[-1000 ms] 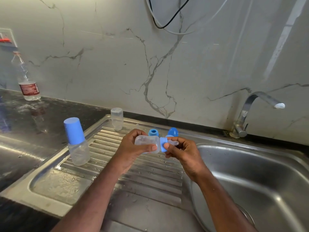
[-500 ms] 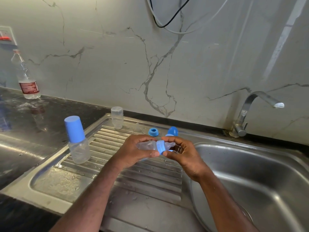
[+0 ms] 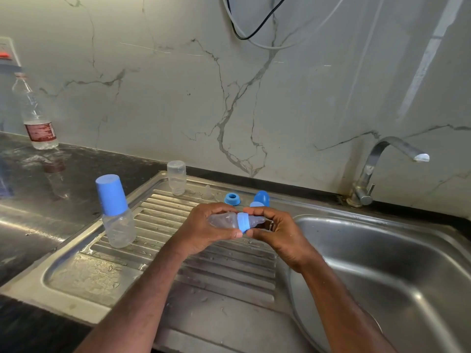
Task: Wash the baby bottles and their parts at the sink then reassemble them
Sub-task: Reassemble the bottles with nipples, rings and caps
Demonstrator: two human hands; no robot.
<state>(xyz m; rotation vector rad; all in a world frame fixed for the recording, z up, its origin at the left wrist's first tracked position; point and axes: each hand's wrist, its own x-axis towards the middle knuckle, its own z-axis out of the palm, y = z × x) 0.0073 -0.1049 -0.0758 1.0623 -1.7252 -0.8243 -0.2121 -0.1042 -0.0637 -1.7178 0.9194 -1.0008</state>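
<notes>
My left hand [image 3: 206,229] grips the clear body of a small baby bottle [image 3: 223,220] held sideways over the draining board. My right hand [image 3: 279,231] pinches its blue collar [image 3: 243,222], with the clear teat [image 3: 257,221] poking out to the right. An assembled bottle with a blue cap [image 3: 116,211] stands upright on the left of the board. At the back stand an upturned clear bottle [image 3: 176,177], a loose clear teat [image 3: 207,192], a blue collar ring [image 3: 232,199] and a blue cap [image 3: 261,198].
The steel draining board [image 3: 102,273] is wet. The sink basin [image 3: 397,271] lies to the right, with the tap [image 3: 382,164] behind it, not running. A plastic water bottle [image 3: 34,115] stands on the dark counter at far left. Cables hang on the marble wall.
Both hands have lowered slightly with the bottle. The right hand's fingers have shifted round the blue collar while the left hand keeps its grip on the body.
</notes>
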